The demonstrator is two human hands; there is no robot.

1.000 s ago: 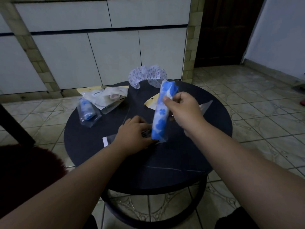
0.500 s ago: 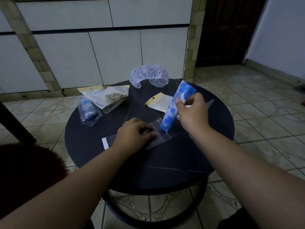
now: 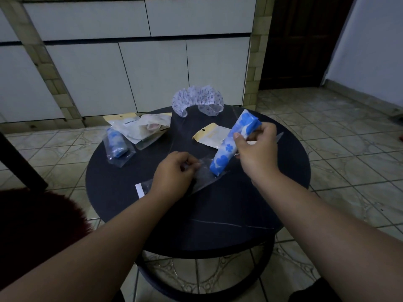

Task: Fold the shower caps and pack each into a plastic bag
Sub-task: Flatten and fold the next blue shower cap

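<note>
My right hand [image 3: 256, 151] grips a rolled blue-and-white flowered shower cap [image 3: 231, 147], tilted, with its lower end at the mouth of a clear plastic bag [image 3: 205, 174] lying on the round dark table [image 3: 196, 214]. My left hand [image 3: 174, 173] pinches the bag's open edge near the table's middle. A packed blue cap in a clear bag [image 3: 117, 147] lies at the left. An unfolded white patterned shower cap [image 3: 197, 102] sits at the far edge.
A pile of bags with a pale cap [image 3: 144, 129] lies at the back left, and a yellow-topped bag [image 3: 212, 136] behind the rolled cap. White cabinets stand behind the table, tiled floor around it, and a dark red furry thing [image 3: 32, 225] at my left.
My right hand has swung the rolled cap from upright to tilted and brought its lower end down to the bag's mouth. My left hand stays on the bag.
</note>
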